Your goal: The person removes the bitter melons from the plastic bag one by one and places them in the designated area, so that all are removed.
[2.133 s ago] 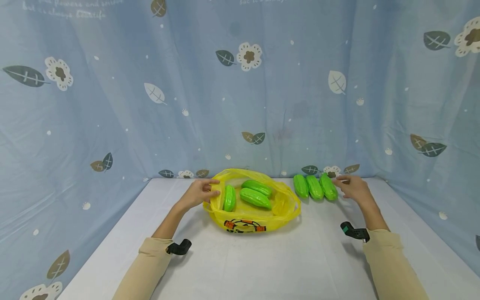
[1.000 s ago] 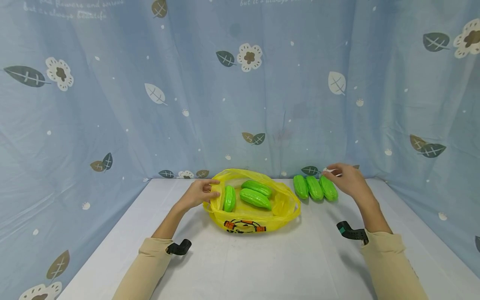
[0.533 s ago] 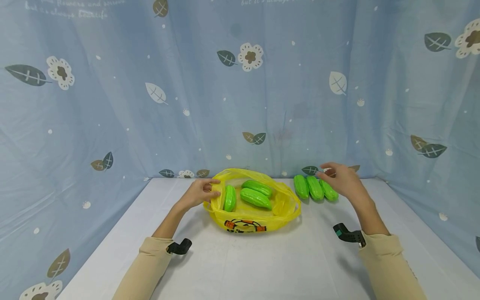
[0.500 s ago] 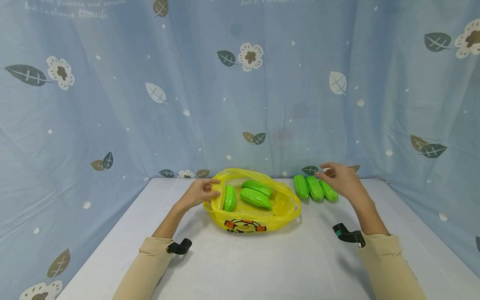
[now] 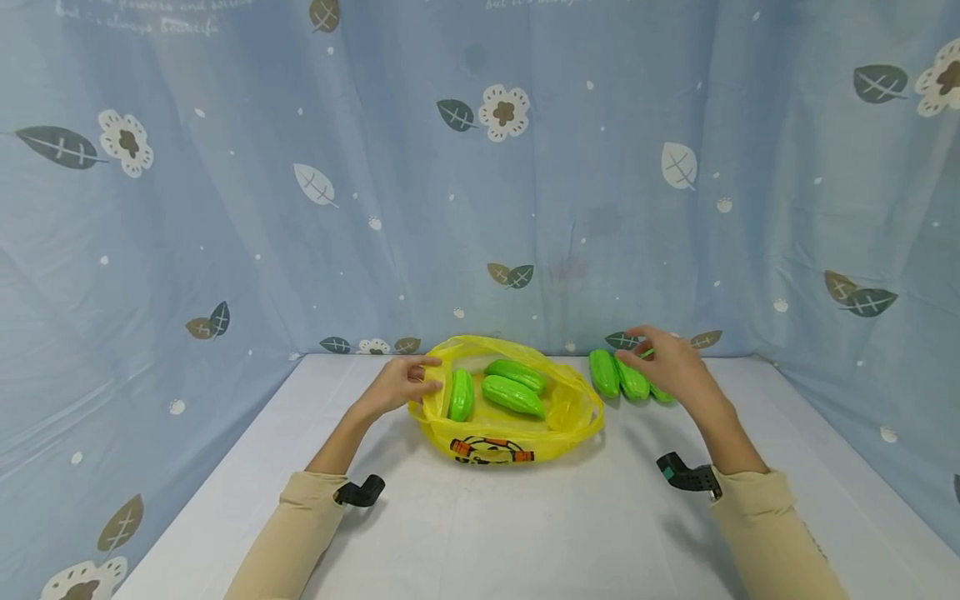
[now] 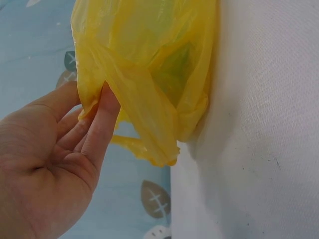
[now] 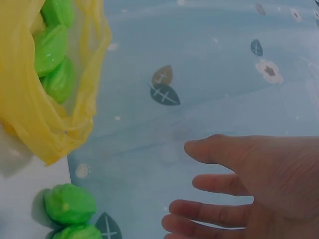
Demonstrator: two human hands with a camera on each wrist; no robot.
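Note:
A yellow plastic bag [image 5: 573, 435] with a cartoon print lies wide-mouthed on the table. My left hand [image 5: 397, 385] pinches its left rim between thumb and fingers; the left wrist view shows the thin plastic [image 6: 144, 89] bunched at the fingertips. Inside lie three bright green, ridged, cucumber-shaped vegetables, one upright-facing at left [image 5: 461, 396] and two side by side [image 5: 513, 394]. Right of the bag, three matching ones stand in a row: left [image 5: 603, 374], middle [image 5: 632, 379] and right [image 5: 662, 395], the last mostly covered by my right hand [image 5: 671, 367]. That hand hovers, fingers spread, holding nothing.
A white cloth covers the table [image 5: 525, 525]. Behind and at both sides hangs a blue curtain [image 5: 405, 250] printed with leaves and flowers, close behind the bag and the row. Black wrist cameras [image 5: 362, 492] stick out from both sleeves.
My right hand has moved left and slightly up, from beside the rightmost green vegetable to over it and near the middle one. My left hand keeps its pinch on the bag rim.

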